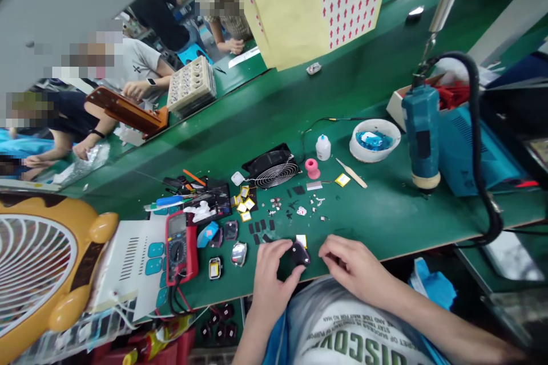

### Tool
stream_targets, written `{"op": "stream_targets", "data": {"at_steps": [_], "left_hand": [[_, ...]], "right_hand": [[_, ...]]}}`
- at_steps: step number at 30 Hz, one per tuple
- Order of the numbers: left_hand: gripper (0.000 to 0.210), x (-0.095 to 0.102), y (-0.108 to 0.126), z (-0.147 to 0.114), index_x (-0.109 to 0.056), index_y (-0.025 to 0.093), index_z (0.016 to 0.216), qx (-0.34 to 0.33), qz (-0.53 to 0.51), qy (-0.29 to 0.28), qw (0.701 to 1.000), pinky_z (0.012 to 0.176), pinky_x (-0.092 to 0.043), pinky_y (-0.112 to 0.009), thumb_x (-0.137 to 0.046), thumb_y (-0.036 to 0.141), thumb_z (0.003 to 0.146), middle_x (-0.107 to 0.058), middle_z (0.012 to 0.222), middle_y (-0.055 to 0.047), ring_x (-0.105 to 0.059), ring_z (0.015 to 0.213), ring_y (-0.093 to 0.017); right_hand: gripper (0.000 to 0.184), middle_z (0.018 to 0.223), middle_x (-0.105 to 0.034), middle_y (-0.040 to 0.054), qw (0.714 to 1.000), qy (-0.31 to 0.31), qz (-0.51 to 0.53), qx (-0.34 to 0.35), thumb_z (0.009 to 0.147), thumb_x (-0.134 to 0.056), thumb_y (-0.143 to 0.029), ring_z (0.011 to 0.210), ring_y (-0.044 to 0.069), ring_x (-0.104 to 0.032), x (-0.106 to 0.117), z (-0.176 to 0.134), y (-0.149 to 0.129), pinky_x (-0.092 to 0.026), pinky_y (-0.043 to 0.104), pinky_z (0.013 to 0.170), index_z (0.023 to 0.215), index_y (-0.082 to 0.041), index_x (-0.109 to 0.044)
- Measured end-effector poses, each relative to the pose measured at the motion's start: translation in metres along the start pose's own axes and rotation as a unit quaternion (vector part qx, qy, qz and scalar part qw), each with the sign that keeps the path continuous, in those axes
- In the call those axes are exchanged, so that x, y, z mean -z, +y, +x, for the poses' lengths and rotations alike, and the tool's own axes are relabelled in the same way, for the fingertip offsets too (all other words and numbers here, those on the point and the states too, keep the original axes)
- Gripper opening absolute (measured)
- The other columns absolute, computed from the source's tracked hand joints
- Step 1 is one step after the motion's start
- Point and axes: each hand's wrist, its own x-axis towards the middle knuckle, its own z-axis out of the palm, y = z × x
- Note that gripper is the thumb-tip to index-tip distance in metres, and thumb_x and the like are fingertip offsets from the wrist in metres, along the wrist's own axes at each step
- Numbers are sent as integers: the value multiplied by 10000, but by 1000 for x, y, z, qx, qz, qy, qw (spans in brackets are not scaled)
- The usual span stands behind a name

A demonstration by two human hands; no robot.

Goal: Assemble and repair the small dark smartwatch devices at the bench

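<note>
My left hand [274,274] has its thumb and fingers closed around a dark, glossy rounded device casing [300,254] near the table's front edge. Just beyond it lies a white-topped flat battery [301,238]. To the right, my right hand [353,265] is curled at the table edge, apart from the casing; whether its fingertips hold something small is hidden. Left of my left hand are a silvery casing [238,253] and an open casing with a yellow battery [214,268]. Small black pads [257,227] and tiny loose parts [301,211] are scattered ahead.
A blue electric screwdriver [422,134] hangs at right beside a white bowl [374,141]. Ahead stand a black fan [274,166], a white bottle [323,147] and tweezers [353,173]. A red multimeter [181,248] and yellow fan [51,262] are at left. Several people sit across.
</note>
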Motion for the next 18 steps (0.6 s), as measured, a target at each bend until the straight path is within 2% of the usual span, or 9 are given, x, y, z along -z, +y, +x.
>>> {"op": "stream_targets", "data": {"at_steps": [3,5,11,18], "left_hand": [[577,-9,1,-6,-822,398,1576,-7,-8,-3,1000,971,-857,-546,-928,229,1035,-986,1344,-67,-954,1160,-384],[605,-13,2,-9,-813,395,1609,-7,-13,-4,1000,1015,-848,-541,-913,202,1045,-983,1381,-66,-948,1194,-372],[524,-24,2,-14,-844,376,1541,-21,-19,1,1000,1032,-820,-508,-927,179,1064,-1001,1403,-65,-943,1191,-338],[476,-24,0,-18,-849,341,1523,-6,-28,27,999,1044,-821,-527,-995,304,1071,-994,1412,-96,-945,1208,-353]], "right_hand": [[288,843,-802,10,1000,-8,-10,-8,1088,-574,-128,641,217,-725,4,-2,-2,-548,326,606,949,-288,-768],[290,857,-823,14,1000,-12,-15,-15,1094,-577,-130,648,221,-741,6,-4,-2,-570,327,612,949,-291,-769],[271,859,-851,25,999,-18,-22,-23,1111,-599,-157,685,245,-802,7,-8,-3,-597,321,606,944,-304,-753],[258,850,-836,26,999,-20,-30,-29,1126,-616,-189,676,257,-799,9,-8,-5,-603,340,617,958,-319,-763]]}}
